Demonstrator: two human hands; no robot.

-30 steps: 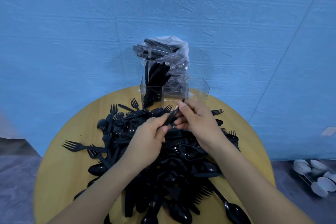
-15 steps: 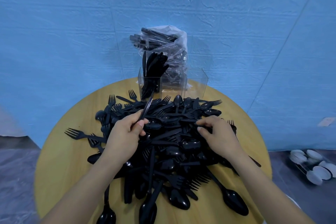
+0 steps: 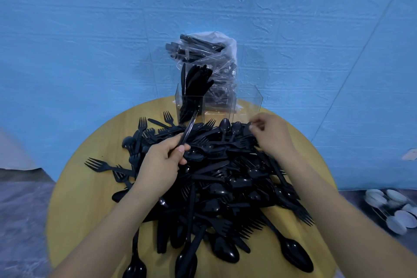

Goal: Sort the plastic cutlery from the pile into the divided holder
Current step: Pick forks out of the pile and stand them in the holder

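A big pile of black plastic cutlery [image 3: 216,178] (forks, spoons, knives) covers the round wooden table [image 3: 90,192]. At the table's far edge stands the clear divided holder [image 3: 246,106]; its left compartment holds several upright black knives [image 3: 194,83], and the other compartments look empty. My left hand [image 3: 162,162] pinches a thin black knife [image 3: 189,127] whose tip points up toward the holder's left compartment. My right hand [image 3: 268,133] rests on the pile's far right part, its fingers curled at a black piece there; I cannot tell if it holds it.
Behind the holder a clear plastic bag [image 3: 216,61] full of black cutlery leans against the blue wall [image 3: 90,29]. On the floor at lower right lie several white dishes [image 3: 392,207]. Bare wood shows along the table's left side.
My right hand has moved from the middle of the pile up to its far right edge near the holder. My left hand still holds the knife, almost unmoved.
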